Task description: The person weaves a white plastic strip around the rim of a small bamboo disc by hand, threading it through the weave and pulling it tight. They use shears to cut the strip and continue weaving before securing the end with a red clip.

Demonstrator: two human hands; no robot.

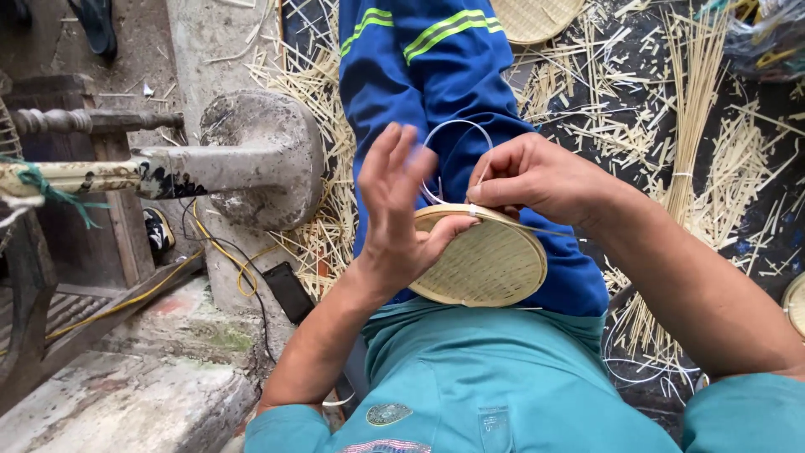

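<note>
A small round woven bamboo tray [495, 264] rests on my lap over blue trousers [419, 75]. My left hand [394, 214] presses its palm and thumb against the tray's left rim, fingers spread upward. My right hand [537, 176] pinches a thin white plastic strip [457, 126] at the tray's upper rim. The strip loops up between the two hands.
Loose bamboo slivers [696, 101] and a tied bundle cover the dark ground at right. Another woven tray [537, 17] lies at top, one more at the right edge [795, 304]. A stone block [260, 155], wooden frame [75, 176], yellow cable and black phone [288, 291] stand at left.
</note>
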